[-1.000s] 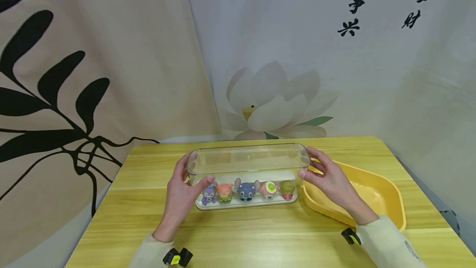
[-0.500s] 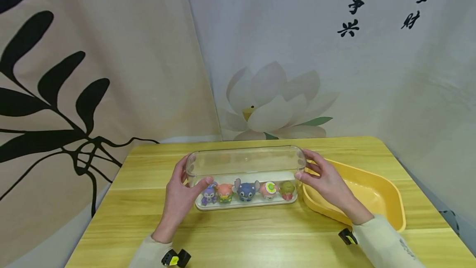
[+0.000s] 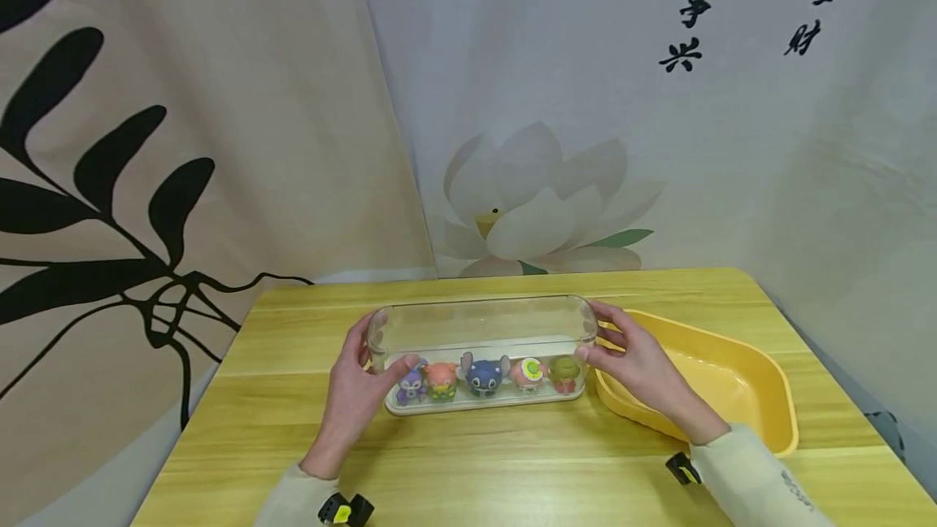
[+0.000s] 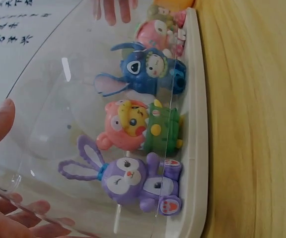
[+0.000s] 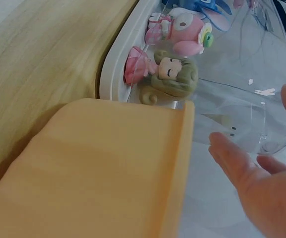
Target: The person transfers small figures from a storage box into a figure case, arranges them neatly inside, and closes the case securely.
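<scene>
A clear plastic cover (image 3: 483,320) stands over a long white base (image 4: 198,139). My left hand (image 3: 351,397) grips the cover's left end, thumb in front and fingers round the side. At the right end my right hand (image 3: 644,360) holds it the same way. Several small figurines sit in a row on the base: a purple rabbit (image 4: 128,181), an orange-pink one in green (image 3: 442,379), a blue big-eared one (image 3: 485,376), a pink one (image 3: 529,373) and a brown-haired doll in pink (image 5: 175,77). Whether the cover's lower edge touches the base all round, I cannot tell.
A yellow tray (image 3: 779,405) stands on the right of the wooden table (image 3: 468,470), close beside the base's right end and under my right forearm. A printed curtain (image 3: 293,145) hangs behind the table's back edge.
The clear cover has come down a little over the figurines, and its right end has shifted slightly left. My right hand moved left and down with it; my left hand stayed nearly in place.
</scene>
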A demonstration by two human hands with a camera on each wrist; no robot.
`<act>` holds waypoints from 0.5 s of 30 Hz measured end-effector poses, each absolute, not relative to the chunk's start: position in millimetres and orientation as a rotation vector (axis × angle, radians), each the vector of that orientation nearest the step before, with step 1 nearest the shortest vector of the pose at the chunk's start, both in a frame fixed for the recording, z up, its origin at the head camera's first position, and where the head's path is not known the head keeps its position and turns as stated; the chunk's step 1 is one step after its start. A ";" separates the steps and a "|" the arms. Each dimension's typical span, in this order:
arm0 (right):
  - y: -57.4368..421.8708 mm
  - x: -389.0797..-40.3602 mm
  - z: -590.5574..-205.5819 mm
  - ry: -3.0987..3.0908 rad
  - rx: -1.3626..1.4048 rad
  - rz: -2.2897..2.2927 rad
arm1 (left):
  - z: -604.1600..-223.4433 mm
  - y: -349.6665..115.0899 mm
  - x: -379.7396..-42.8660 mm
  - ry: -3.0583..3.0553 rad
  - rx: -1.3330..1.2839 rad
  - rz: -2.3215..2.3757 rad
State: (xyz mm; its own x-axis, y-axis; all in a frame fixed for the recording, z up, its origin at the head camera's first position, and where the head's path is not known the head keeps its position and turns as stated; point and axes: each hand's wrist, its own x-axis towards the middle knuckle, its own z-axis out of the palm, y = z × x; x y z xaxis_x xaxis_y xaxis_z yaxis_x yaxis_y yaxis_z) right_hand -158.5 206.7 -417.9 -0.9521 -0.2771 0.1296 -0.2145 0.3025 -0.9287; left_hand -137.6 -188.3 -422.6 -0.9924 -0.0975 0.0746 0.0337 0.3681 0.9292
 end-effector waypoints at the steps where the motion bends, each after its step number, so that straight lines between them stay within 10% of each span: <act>1: 206.5 -158.4 -417.8 2.485 -0.466 -1.763 | -423.4 -188.6 -137.6 -2.500 0.058 -1.702; 15: 207.5 -158.5 -421.6 2.454 -0.455 -1.766 | -430.3 -188.4 -137.9 -2.506 0.058 -1.741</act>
State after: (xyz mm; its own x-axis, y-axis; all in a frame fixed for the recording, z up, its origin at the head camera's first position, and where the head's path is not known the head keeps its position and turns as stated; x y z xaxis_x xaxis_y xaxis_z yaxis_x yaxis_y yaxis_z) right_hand -158.5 207.5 -421.6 -0.9523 -0.2869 0.1041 -0.1899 0.2898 -0.9380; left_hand -137.9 -188.4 -430.3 -0.9953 -0.0824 0.0518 0.0199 0.3494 0.9368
